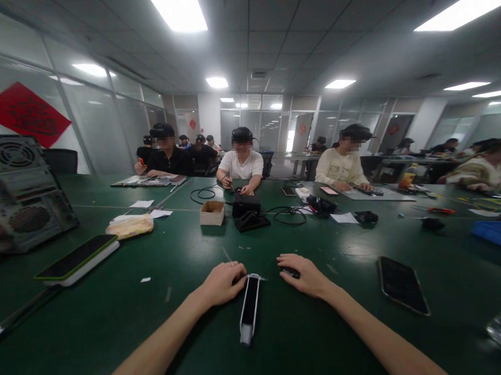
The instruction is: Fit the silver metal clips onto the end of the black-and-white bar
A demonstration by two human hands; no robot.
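White-framed device [250, 306] lies on the bench [309, 341], its far end at the curled left hand [222, 283]; the right hand [305, 275] curves over a small dark object [292, 272]. Whether either grips, I cannot tell. Light, level steadying should suit.

green table [300, 341] | centre: slim white-edged device [251, 299] | right: phone [404, 286] | far: small box [212, 216]

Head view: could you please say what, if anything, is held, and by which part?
Cannot be told: the left hand is at the far end of the white-framed device, right hand over a small dark object.
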